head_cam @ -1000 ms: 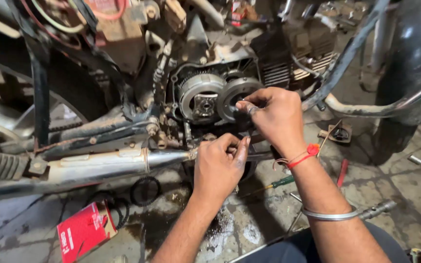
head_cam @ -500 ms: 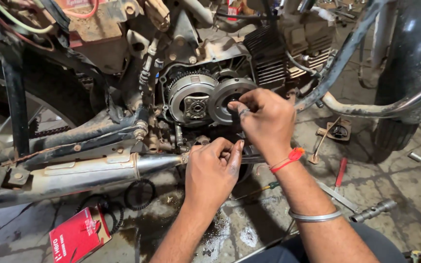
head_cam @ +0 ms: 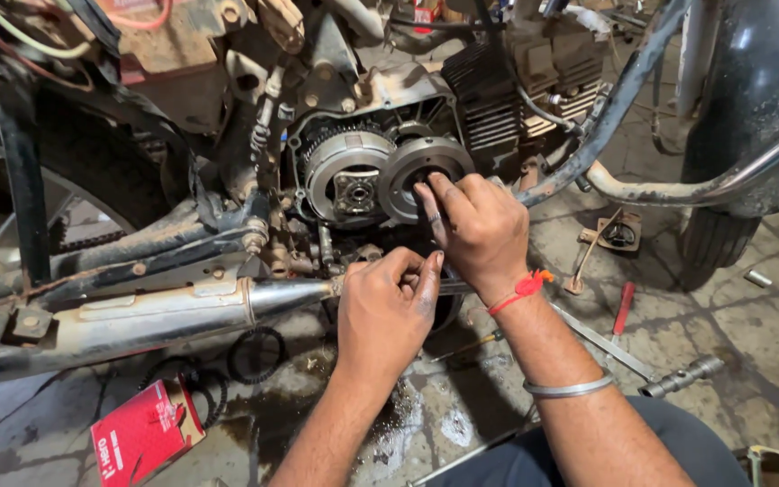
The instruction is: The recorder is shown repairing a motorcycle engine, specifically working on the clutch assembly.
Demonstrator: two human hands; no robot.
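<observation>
Nearest to the camera, the left hand (head_cam: 388,311) is closed in a loose fist just below the open engine, its fingers curled on something thin; what it grips cannot be told, because the fingers cover it. A little farther, the right hand (head_cam: 472,230) lies half closed on the lower right edge of the round grey clutch hub (head_cam: 421,171), with the fingertips pressing at its centre opening. The work seems to be at the step of seating or loosening this hub beside the toothed clutch drum (head_cam: 346,173). The next move probably needs a steady hold and careful turning. The hub's lower part is hidden. Behind, the cylinder fins (head_cam: 498,90) are partly cut off.
</observation>
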